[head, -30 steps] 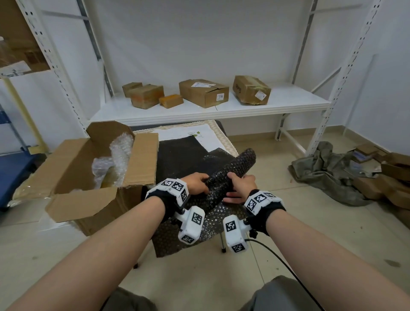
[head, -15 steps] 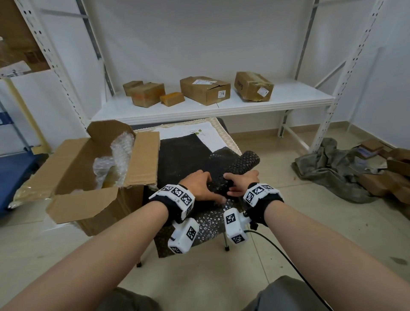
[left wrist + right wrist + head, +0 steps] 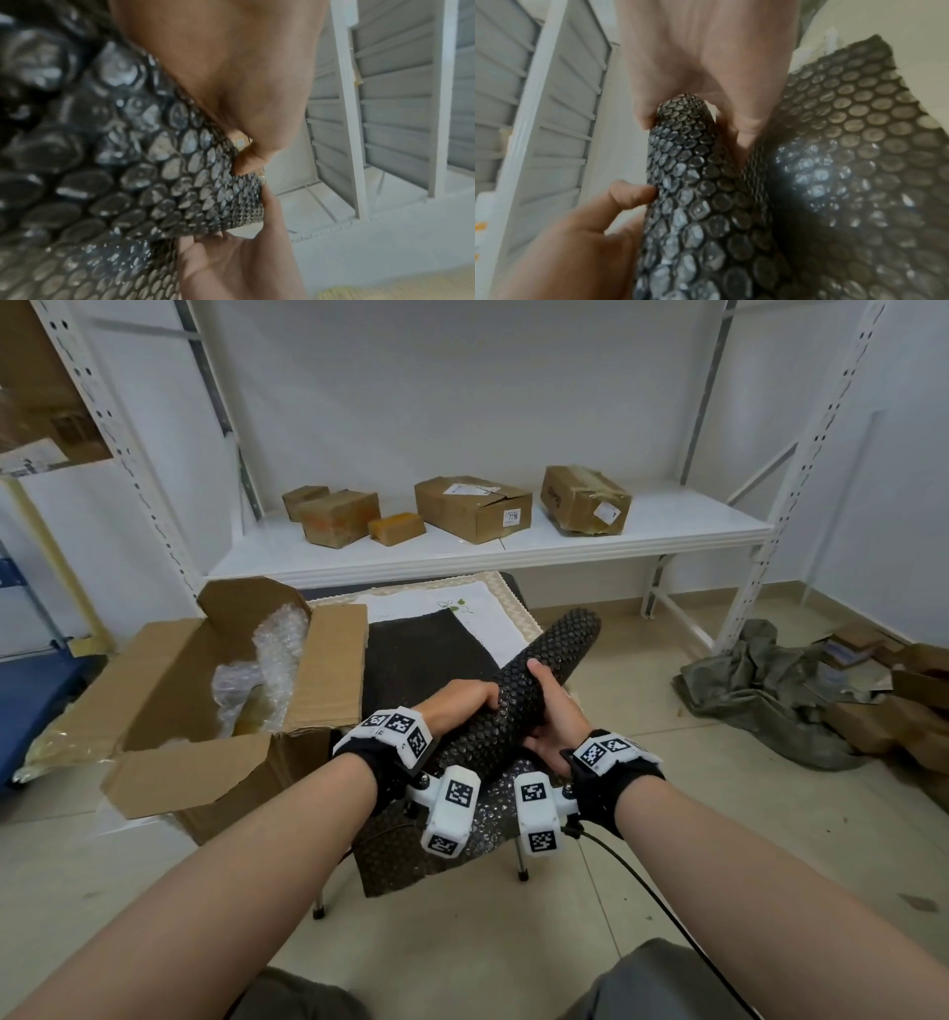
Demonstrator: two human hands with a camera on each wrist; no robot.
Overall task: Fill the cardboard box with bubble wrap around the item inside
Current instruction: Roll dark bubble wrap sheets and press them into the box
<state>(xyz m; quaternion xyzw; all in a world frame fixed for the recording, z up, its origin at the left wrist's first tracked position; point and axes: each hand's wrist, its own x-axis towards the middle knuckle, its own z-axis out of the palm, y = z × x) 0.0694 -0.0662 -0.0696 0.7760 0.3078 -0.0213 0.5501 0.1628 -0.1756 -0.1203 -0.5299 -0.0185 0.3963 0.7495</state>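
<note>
Our left hand (image 3: pixel 464 711) curls over the near part of a rolled-up tube of black bubble wrap (image 3: pixel 534 695), and our right hand (image 3: pixel 557 716) grips the same tube from the other side, thumb on top. The roll is raised and tilted, its far end pointing up and away. Its loose tail trails down onto the small metal-legged stool covered in more black bubble wrap (image 3: pixel 411 660).

The open brown cardboard box (image 3: pixel 169 680) stands just beside the stool on our left, flaps spread. Clear bubble wrap (image 3: pixel 272 654) already lies inside it, over a yellowish item we cannot identify.

We note these risks:
- The roll may unwind if either grip loosens, since nothing else appears to hold the turns together.
- The trailing tail may drag the sheet off the stool as we swing left.
- The roll may catch the upright box flap (image 3: pixel 334 670) and tip it inward.
- A roll pressed in whole may leave gaps around the item.
</note>
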